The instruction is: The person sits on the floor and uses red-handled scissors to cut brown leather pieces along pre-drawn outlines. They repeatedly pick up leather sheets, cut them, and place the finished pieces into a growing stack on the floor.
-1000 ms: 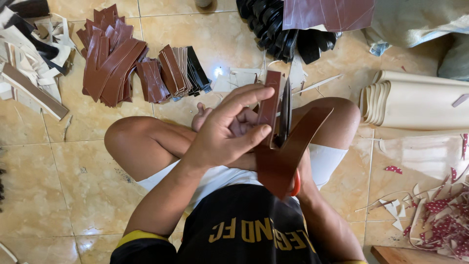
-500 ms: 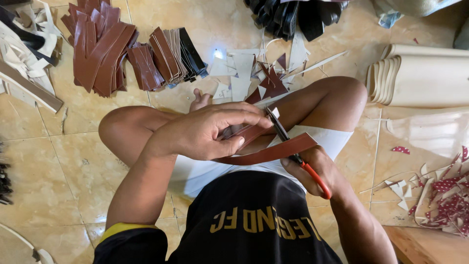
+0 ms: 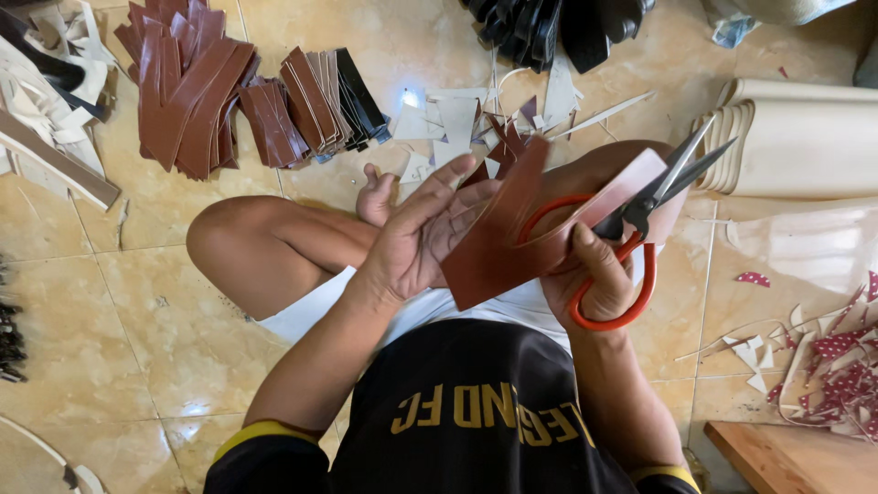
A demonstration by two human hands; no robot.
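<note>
An informal leather-cutting workshop set up on a glossy beige tiled floor. Stacks of cut brown leather strips lie at the far left, a heap of black pieces at the far centre, cream sheet rolls at right, and pale offcut scraps lie scattered between.

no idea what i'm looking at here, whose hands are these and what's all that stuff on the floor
The picture comes from a camera worn on a person's head, looking down at their own lap as they sit cross-legged on a tiled floor. No machine is involved, just two bare hands. The left hand lies flat against a curved brown leather-like strip. The right hand holds orange-handled scissors, blades pointing away, and also grips the strip. On the floor ahead lie stacks of brown cut strips, pale offcuts and a dark pile. To the right sit cream-coloured sheets and red patterned scraps.
</note>
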